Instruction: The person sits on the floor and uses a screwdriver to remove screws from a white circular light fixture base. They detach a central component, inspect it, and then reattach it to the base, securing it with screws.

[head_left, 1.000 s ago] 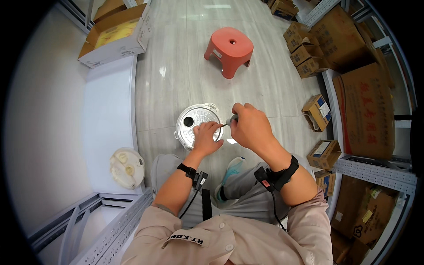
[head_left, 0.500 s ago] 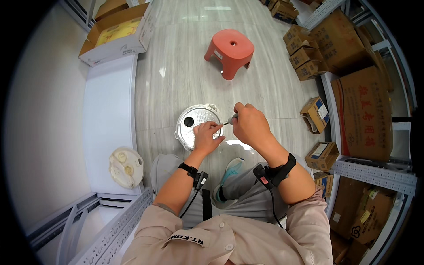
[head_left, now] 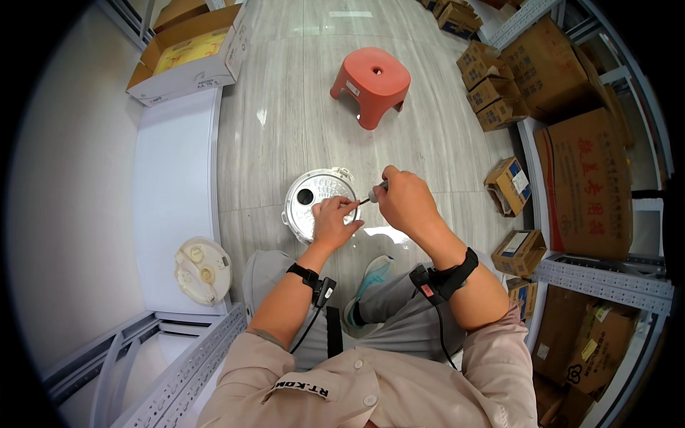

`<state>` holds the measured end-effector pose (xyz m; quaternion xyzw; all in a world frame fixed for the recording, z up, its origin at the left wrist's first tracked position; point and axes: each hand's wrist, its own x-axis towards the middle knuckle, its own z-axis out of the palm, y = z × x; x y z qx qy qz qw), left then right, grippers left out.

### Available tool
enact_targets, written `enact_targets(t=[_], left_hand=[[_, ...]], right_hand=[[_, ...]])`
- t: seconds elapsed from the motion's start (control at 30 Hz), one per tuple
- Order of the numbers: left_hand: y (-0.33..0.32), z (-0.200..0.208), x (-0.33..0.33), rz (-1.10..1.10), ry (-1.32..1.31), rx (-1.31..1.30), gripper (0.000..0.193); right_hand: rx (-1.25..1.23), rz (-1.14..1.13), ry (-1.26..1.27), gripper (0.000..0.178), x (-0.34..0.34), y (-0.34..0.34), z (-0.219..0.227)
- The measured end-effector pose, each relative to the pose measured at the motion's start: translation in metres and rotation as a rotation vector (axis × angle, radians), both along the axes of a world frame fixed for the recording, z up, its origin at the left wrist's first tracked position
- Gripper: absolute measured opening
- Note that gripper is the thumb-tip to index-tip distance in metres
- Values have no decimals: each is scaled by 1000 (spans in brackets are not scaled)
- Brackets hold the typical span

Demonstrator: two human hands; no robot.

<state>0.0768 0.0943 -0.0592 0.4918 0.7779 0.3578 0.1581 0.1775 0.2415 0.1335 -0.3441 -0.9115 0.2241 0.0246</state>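
A round silver metal lid [head_left: 319, 185], with a dark round hole and pale clips at its rim, lies on the floor in front of my knees. My left hand [head_left: 332, 224] rests on its right side, fingers stretched out over the metal and the thumb apart. The left fingertips touch or nearly touch the tip of a screwdriver [head_left: 373, 194]. My right hand [head_left: 407, 205] is closed round that screwdriver's grey handle, just right of the lid. Its thin dark shaft slants down-left to the lid's right edge. What lies under the tip is hidden by my fingers.
A red plastic stool [head_left: 374, 75] stands farther off on the floor. On the low white shelf at left lie a round cream plastic part [head_left: 204, 271] and an open carton [head_left: 187, 75]. Cardboard boxes [head_left: 586, 182] and metal racking [head_left: 606, 279] line the right side.
My right hand has turned and shifted very slightly on the screwdriver. The left hand and the lid have stayed in place.
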Motion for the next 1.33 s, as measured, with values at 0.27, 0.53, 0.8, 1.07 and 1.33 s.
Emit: enact_targets(t=[0.27, 0.53, 0.8, 1.07, 1.33], left_hand=[[0, -1, 2, 16, 13, -6, 53], [2, 3, 3, 26, 21, -6, 53], [3, 6, 5, 32, 30, -5, 53], [4, 5, 5, 38, 37, 20, 49], [2, 1, 4, 36, 47, -39, 57]], right_hand=[[168, 43, -170, 32, 2, -16, 11], [332, 138, -246, 9, 4, -31, 13], [361, 211, -110, 14, 6, -20, -2], [147, 102, -254, 23, 1, -27, 14], [199, 440, -109, 12, 1, -11, 14]])
